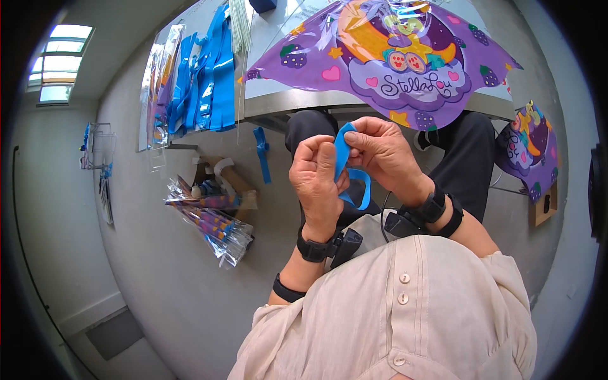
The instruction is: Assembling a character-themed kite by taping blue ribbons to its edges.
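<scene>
Both hands meet over the lap: left hand (318,176) and right hand (382,152) each pinch the blue ribbon strip (345,166), its loop hanging between them. A purple kite (386,63) overhangs the table edge (285,109) just beyond. Clear packets (215,223) lie on the floor at left, their contents hard to make out.

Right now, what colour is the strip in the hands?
Blue. The strip shows best in the head view, pinched by both hands.
</scene>
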`<state>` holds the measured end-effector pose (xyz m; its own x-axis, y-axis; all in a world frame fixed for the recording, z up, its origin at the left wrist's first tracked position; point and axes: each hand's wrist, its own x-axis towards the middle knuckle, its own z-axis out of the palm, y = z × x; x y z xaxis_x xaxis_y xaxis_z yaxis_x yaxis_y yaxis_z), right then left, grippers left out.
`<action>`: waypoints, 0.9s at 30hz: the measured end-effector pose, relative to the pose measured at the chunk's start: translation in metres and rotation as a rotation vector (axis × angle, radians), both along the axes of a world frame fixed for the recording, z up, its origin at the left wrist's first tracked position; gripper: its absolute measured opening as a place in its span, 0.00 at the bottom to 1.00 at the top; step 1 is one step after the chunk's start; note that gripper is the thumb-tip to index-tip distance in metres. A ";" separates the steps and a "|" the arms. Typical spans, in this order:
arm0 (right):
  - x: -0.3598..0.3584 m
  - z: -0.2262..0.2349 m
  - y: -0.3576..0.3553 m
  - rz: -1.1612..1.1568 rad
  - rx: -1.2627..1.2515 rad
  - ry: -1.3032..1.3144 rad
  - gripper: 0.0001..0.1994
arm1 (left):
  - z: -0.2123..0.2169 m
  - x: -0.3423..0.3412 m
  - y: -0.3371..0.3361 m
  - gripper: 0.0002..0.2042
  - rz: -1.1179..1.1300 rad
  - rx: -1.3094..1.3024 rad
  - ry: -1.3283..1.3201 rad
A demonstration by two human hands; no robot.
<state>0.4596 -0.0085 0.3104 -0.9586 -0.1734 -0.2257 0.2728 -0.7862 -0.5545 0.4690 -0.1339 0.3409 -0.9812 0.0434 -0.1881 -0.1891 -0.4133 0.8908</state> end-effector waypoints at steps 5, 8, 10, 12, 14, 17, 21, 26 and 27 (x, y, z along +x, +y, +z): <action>-0.002 -0.009 -0.002 0.012 -0.024 -0.016 0.08 | -0.015 0.002 0.000 0.06 0.007 -0.049 0.020; -0.001 -0.007 -0.002 -0.003 -0.032 -0.044 0.08 | -0.014 -0.004 0.002 0.09 0.028 0.004 -0.013; -0.001 -0.005 -0.001 0.007 -0.020 -0.069 0.09 | -0.015 -0.006 0.001 0.11 0.015 0.016 -0.045; -0.002 -0.011 0.000 0.000 -0.033 -0.073 0.08 | -0.015 -0.006 0.003 0.11 0.006 0.012 -0.052; -0.002 -0.018 0.002 -0.009 -0.046 -0.077 0.07 | -0.017 -0.005 0.006 0.10 -0.006 0.009 -0.058; -0.004 -0.021 0.005 -0.019 -0.117 -0.040 0.07 | -0.019 -0.005 0.008 0.10 0.019 -0.018 -0.027; -0.007 -0.001 0.000 -0.066 -0.243 -0.120 0.06 | -0.032 -0.012 -0.001 0.09 0.189 -0.276 0.063; -0.025 -0.017 0.087 -0.117 -0.820 -0.122 0.09 | -0.022 -0.046 -0.079 0.13 0.472 -0.050 0.037; -0.033 -0.015 0.118 -0.253 -0.651 -0.150 0.12 | -0.015 -0.050 -0.114 0.13 0.543 -0.107 0.085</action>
